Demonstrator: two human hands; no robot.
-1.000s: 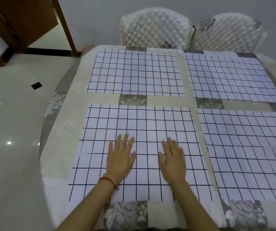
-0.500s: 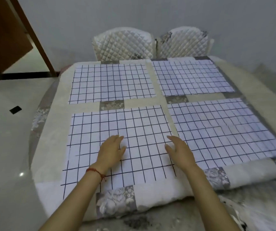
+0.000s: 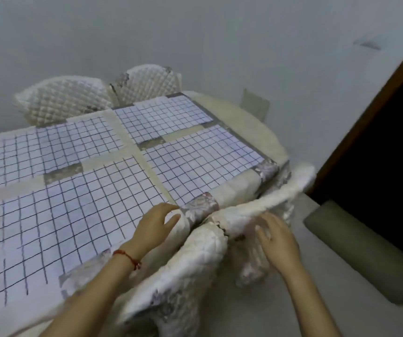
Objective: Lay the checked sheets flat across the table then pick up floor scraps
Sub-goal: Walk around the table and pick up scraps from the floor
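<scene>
Several white sheets with black checks lie flat on the cloth-covered table: a near-left sheet, a near-right sheet, a far-left sheet and a far-right sheet. My left hand, red string at the wrist, rests open at the table's near edge, at the near-left sheet's right corner. My right hand hovers open off the table, just right of a quilted chair back. No floor scraps show. The picture is blurred.
Two quilted white chairs stand at the table's far side, and two more press against its near-right edge. A grey padded roll lies on the pale floor to the right, beside a dark doorway.
My view has swung right. Both hands lifted off the near-left sheet and moved right; the left is now at the table edge, the right past the edge by the chairs.
</scene>
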